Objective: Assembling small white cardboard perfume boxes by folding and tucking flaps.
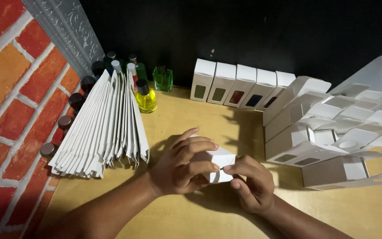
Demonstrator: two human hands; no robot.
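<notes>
**Both hands closed on a small white carton at the centre of a wooden table**

The pale wooden table [191, 221] fills the lower frame, backed by a black wall [244, 31] at twelve o'clock and a red brick wall [5, 102] at nine o'clock. At three o'clock a loose heap of opened white cartons [332, 128] with oval cut-outs spreads across the table's right side. At about ten o'clock a fanned stack of flat white carton blanks [107, 124] leans toward the brick wall, with dark bottle caps [65, 121] showing along its left edge. At one o'clock five upright white window boxes [239, 86] stand in a row against the black wall. Behind the fanned stack, at eleven o'clock, a cluster of small bottles includes a yellow bottle [146, 98] with a black cap and a green bottle [162, 79].

At the centre, the left hand [180, 166] curls over the small white carton [221, 166], fingers wrapped across its top and left side. The right hand [253, 183], at about five o'clock from the carton, pinches its right edge between thumb and forefinger. The carton sits just above the table between the two hands, partly hidden by the left fingers.
</notes>
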